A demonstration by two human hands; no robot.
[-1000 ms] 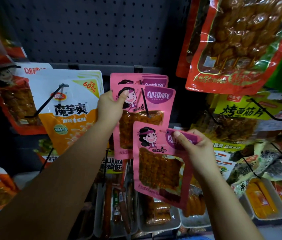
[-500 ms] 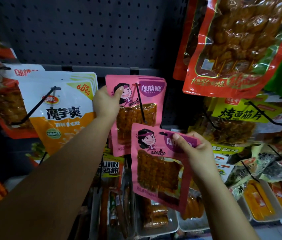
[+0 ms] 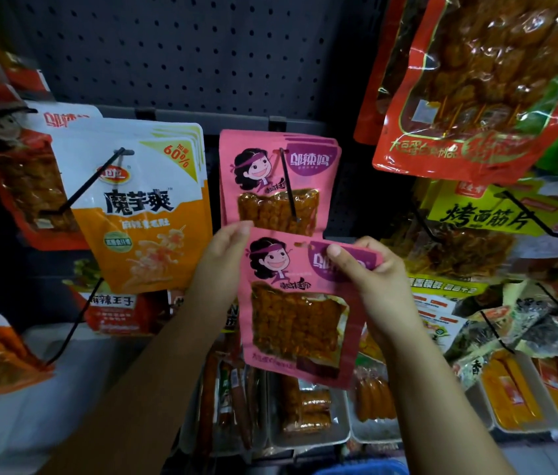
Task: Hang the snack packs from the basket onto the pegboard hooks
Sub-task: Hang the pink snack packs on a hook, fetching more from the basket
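I hold a pink snack pack (image 3: 299, 313) with a cartoon face in front of the pegboard (image 3: 181, 49). My right hand (image 3: 370, 279) pinches its top right corner, thumb on the purple label. My left hand (image 3: 222, 258) grips its top left corner. Just above it, several identical pink packs (image 3: 279, 180) hang on a black hook (image 3: 287, 183). The held pack's top edge sits just below the hook's tip. A blue basket rim (image 3: 363, 469) shows at the bottom edge.
White-orange packs (image 3: 143, 207) hang on a hook to the left. Red packs (image 3: 476, 84) hang upper right and yellow packs (image 3: 497, 217) at right. White trays (image 3: 308, 437) of sausages and snacks line the shelf below.
My left hand let go of the hanging pink packs and dropped to the held pack's top left corner. The hanging packs settled back on their hook.
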